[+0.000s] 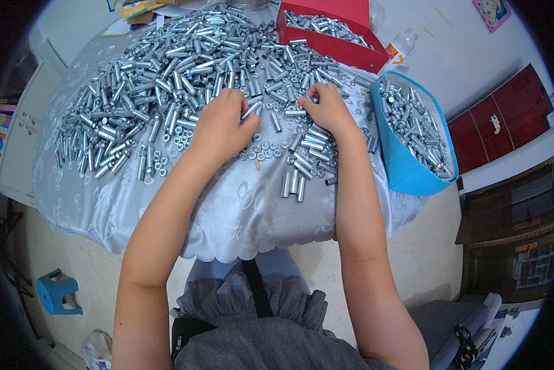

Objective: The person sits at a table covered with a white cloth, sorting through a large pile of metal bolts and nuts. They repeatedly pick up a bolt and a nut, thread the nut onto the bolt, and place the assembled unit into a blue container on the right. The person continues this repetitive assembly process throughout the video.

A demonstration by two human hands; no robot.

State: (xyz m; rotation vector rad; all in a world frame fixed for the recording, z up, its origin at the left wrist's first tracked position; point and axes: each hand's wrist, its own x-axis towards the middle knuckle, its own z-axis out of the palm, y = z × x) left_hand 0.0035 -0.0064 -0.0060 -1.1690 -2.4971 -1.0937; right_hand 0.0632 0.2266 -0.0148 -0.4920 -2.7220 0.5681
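Observation:
A big heap of short silver metal tubes [166, 68] covers a table under a pale grey patterned cloth [227, 209]. My left hand [223, 123] rests at the heap's near edge, fingers curled over a tube [250, 110] that sticks out past them. My right hand [327, 110] lies palm down on a cluster of tubes [311, 145], fingertips touching one tube [294, 113]. Several small nuts [266, 149] lie on the cloth between and below both hands.
A blue bag [406, 172] full of tubes hangs at the table's right edge. A red box [339, 46] with more tubes stands at the back right, a plastic bottle [400, 46] beside it. A blue stool [56, 293] sits on the floor at lower left.

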